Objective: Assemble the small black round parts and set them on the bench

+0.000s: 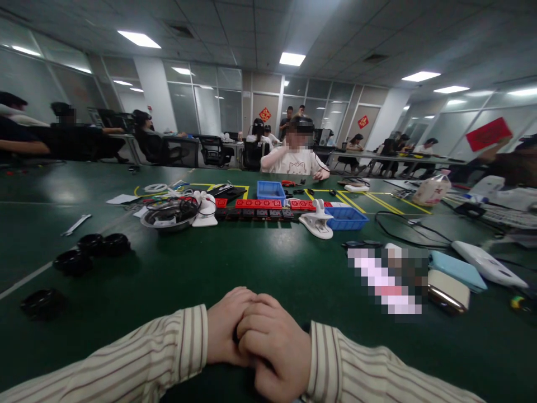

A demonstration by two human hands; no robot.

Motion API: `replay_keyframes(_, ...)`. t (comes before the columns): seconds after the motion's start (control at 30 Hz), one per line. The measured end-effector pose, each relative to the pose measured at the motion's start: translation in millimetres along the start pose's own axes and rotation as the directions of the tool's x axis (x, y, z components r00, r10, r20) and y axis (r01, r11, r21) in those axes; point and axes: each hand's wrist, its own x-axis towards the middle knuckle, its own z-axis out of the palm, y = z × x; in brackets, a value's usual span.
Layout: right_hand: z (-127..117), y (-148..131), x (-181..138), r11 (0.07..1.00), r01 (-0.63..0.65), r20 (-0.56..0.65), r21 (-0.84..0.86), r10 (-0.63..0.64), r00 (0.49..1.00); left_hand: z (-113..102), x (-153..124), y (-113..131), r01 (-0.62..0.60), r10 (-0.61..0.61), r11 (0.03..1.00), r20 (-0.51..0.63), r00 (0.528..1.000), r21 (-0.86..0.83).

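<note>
Above the near edge of the green table, my left hand (226,324) and my right hand (274,341) are pressed together. The curled fingers of my right hand lap over the fingers of my left, which are partly hidden. A dark patch shows in the gap between the palms; whether it is an object or shadow, I cannot tell. Both hands are closed. Several black ring-shaped parts (73,262) lie on the table off to the left, away from my hands. Right of my hands are a cream rounded case (448,291) and a light blue case (457,271).
Mid-table stand a metal bowl (168,224) with cables, red and black power strips (255,212), a white clip stand (316,221) and blue bins (346,218). A wrench (76,225) lies left. A black cable (403,240) loops at right. Across sits a person (296,159).
</note>
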Motion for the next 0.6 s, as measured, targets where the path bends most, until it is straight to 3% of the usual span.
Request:
replay_keyframes(0.1,-1,-5,0,0.997,-0.067,-0.084,-0.032,0.064,0.994,1,-4,6,0.022,-0.021,1.0,-0.031,0.999,0.017)
replay_keyframes(0.2,0,-9,-1,0.961,-0.257,-0.124,-0.098,0.245,0.962,4,-5,13,0.12,-0.116,0.992,-0.074,0.99,0.046)
replay_keyframes(0.3,2,-9,-2,0.899,-0.406,-0.081,-0.163,0.397,0.914,6,-5,16,0.212,-0.205,0.975,-0.11,0.973,0.062)
replay_keyframes(0.37,3,-8,-2,0.872,-0.447,-0.036,-0.2,0.45,0.892,6,-4,14,0.192,-0.187,0.981,-0.099,0.977,0.04)
replay_keyframes(0.47,2,-7,-3,0.872,-0.436,0.022,-0.223,0.452,0.892,2,-3,10,0.108,-0.108,0.994,-0.047,0.993,-0.003)
replay_keyframes(0.6,1,-3,-3,0.957,-0.259,0.07,-0.129,0.269,0.961,-1,-1,7,0.075,-0.074,0.997,0.012,0.997,-0.015)
